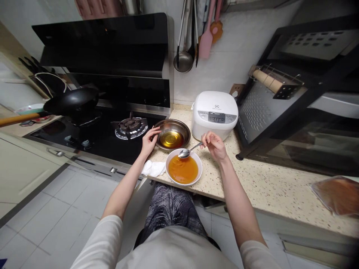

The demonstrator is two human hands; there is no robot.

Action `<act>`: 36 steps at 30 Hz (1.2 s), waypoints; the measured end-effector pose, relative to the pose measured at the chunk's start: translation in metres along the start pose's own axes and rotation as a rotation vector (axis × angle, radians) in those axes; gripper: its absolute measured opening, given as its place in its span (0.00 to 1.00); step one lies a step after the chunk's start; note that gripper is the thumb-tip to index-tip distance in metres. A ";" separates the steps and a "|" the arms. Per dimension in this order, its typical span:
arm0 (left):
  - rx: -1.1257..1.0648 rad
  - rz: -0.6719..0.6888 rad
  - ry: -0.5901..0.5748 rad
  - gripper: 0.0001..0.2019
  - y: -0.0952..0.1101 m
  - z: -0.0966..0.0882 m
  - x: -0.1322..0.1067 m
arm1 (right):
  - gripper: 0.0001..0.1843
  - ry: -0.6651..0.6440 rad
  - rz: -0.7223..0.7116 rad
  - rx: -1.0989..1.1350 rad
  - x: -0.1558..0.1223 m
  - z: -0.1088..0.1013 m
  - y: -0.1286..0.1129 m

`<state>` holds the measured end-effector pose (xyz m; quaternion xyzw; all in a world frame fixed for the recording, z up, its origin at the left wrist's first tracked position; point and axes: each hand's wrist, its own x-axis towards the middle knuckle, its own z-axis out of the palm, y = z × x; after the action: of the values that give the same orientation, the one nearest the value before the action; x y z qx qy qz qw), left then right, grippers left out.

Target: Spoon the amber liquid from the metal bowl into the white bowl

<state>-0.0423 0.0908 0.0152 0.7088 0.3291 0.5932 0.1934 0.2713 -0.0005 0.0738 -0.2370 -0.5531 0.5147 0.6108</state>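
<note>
A white bowl [198,160] full of orange-brown liquid sits at the counter's front edge. My right hand [214,145] holds a metal spoon [185,152] by its handle, the spoon's bowl just above the liquid. Behind it stands a metal bowl [183,129] with amber liquid in its bottom. My left hand [149,141] grips that metal bowl's left rim. A crumpled white cloth [153,168] lies just left of the white bowl, under my left wrist.
A white rice cooker [214,114] stands behind the bowls. A gas hob [130,127] lies to the left, with a black pan [71,101] on its far burner. A black rack [294,93] fills the right. Utensils [193,33] hang on the wall. A plastic-wrapped brown item [338,194] lies far right.
</note>
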 end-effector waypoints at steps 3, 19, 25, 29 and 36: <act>-0.005 -0.005 -0.003 0.10 0.001 0.000 0.000 | 0.23 0.007 0.007 -0.008 0.001 0.000 0.001; -0.009 -0.006 -0.002 0.10 -0.001 0.000 0.000 | 0.22 0.034 0.021 0.009 0.001 0.001 0.004; -0.010 -0.002 0.005 0.09 -0.001 0.001 0.000 | 0.23 0.192 -0.010 0.042 0.007 0.004 0.012; -0.001 -0.007 -0.001 0.09 0.000 0.000 0.000 | 0.25 0.289 -0.018 -0.012 0.010 0.007 0.024; -0.007 -0.012 -0.004 0.09 0.001 0.000 0.000 | 0.26 0.268 0.026 -0.033 0.012 0.013 0.052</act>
<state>-0.0424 0.0901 0.0160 0.7073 0.3310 0.5918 0.2001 0.2387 0.0251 0.0380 -0.3209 -0.4717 0.4771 0.6685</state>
